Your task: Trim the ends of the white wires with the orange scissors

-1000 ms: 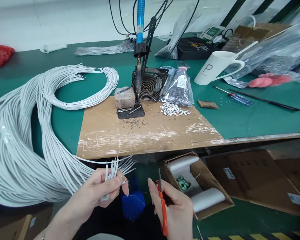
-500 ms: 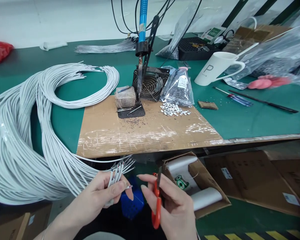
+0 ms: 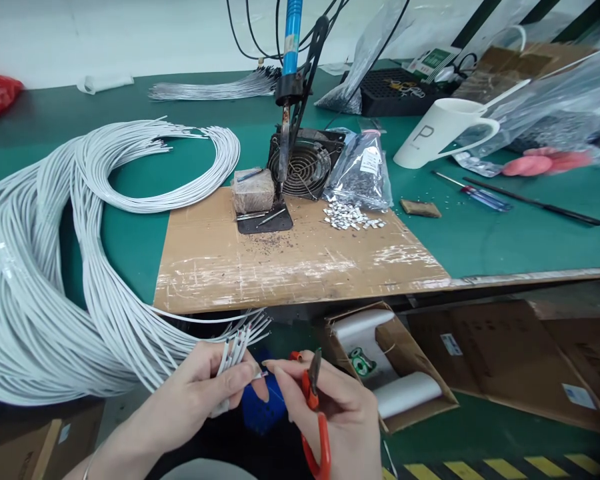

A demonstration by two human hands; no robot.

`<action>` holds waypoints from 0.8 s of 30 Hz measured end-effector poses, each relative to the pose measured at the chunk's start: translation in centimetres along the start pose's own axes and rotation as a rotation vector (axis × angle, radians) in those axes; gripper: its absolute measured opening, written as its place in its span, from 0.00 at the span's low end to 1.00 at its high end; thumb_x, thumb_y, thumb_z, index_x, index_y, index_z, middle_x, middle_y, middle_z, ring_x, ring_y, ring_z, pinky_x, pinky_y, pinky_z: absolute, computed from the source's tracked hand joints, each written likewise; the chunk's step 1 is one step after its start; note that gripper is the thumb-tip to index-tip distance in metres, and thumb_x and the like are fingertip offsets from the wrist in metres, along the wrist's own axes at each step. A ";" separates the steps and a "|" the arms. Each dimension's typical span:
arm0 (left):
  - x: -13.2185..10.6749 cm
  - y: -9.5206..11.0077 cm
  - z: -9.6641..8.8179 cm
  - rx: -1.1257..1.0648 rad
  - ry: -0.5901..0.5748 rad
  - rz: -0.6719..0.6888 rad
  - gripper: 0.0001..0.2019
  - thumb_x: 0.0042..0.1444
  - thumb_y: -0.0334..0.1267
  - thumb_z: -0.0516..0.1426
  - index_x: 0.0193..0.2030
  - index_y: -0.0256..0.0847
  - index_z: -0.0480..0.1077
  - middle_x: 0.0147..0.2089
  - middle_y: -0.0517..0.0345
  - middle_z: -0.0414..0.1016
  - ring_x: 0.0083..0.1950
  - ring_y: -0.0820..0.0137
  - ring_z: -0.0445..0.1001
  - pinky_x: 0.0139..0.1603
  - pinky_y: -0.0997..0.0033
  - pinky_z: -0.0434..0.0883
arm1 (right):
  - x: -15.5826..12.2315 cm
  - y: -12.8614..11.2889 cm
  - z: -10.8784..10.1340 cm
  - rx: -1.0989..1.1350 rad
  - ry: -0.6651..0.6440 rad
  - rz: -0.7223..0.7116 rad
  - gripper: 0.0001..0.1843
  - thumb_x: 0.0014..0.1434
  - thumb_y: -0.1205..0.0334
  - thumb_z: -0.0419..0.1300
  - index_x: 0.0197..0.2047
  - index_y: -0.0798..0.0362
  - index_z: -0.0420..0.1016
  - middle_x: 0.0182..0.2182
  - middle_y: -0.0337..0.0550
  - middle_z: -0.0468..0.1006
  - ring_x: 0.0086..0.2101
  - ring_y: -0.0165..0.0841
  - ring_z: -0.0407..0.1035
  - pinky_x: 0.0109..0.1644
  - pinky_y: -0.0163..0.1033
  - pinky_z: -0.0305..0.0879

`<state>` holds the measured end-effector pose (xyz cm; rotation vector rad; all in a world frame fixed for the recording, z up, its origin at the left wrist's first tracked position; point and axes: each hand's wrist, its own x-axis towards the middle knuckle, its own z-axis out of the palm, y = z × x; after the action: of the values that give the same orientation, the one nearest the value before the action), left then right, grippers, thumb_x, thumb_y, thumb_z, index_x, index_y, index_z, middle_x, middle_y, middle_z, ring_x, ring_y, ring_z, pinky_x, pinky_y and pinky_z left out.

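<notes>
My left hand (image 3: 220,380) is closed around the ends of several white cables (image 3: 236,348), with one cable tip poking out past the thumb. Close beside that tip is my right hand (image 3: 325,407), its thumb and forefinger nearly pinched at the cable's end. Red-handled scissors (image 3: 316,427) hang in the right hand, blades pointing up. The held cables run left into a large coiled bundle of white cable (image 3: 40,280) lying over the table edge. A smaller cable coil (image 3: 225,160) rests on the green table behind.
A soldering iron (image 3: 286,143) on a stand points down over a cardboard sheet (image 3: 280,280). Behind it are a fan (image 3: 307,167), a bag of small parts (image 3: 363,173) and loose white pieces (image 3: 353,215). A white mug (image 3: 423,137) stands right. An opened carton (image 3: 420,407) sits below the table edge.
My right hand has moved left, bringing its fingertips to the cable tip. The scissors have tilted in it. My left hand keeps its hold on the cables.
</notes>
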<state>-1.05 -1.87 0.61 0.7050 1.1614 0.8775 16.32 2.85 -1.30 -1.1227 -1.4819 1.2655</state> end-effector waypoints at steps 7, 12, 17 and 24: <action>-0.1 0.5 -0.2 -0.031 -0.025 -0.024 0.22 0.65 0.56 0.61 0.34 0.36 0.75 0.21 0.69 0.56 0.20 0.79 0.46 0.20 0.72 0.42 | -0.2 0.2 -0.3 0.002 0.025 0.052 0.09 0.60 0.57 0.68 0.32 0.47 0.90 0.16 0.37 0.71 0.19 0.29 0.63 0.24 0.35 0.62; 0.0 0.5 -0.2 -0.015 -0.014 -0.021 0.23 0.64 0.56 0.61 0.32 0.36 0.73 0.20 0.69 0.55 0.20 0.78 0.47 0.20 0.72 0.43 | -0.2 -0.1 0.0 0.021 -0.023 0.010 0.09 0.61 0.56 0.69 0.33 0.48 0.90 0.19 0.38 0.71 0.20 0.29 0.64 0.23 0.34 0.61; 0.1 0.4 -0.4 -0.002 -0.010 -0.025 0.23 0.64 0.58 0.61 0.31 0.37 0.71 0.21 0.69 0.56 0.20 0.78 0.47 0.20 0.73 0.44 | -0.3 0.6 0.6 -0.030 0.015 -0.219 0.04 0.59 0.65 0.71 0.36 0.47 0.89 0.22 0.38 0.76 0.21 0.30 0.68 0.24 0.34 0.65; 0.2 0.3 -0.3 0.033 -0.045 -0.053 0.25 0.63 0.59 0.61 0.34 0.35 0.77 0.22 0.67 0.57 0.21 0.77 0.49 0.21 0.72 0.45 | 0.6 2.5 -0.8 -0.074 0.120 -0.227 0.10 0.60 0.65 0.68 0.27 0.50 0.82 0.19 0.38 0.75 0.21 0.31 0.68 0.23 0.35 0.65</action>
<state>-1.41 -1.55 0.68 0.7148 1.1518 0.7960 17.21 3.78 -3.61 -1.0260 -1.5282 0.9788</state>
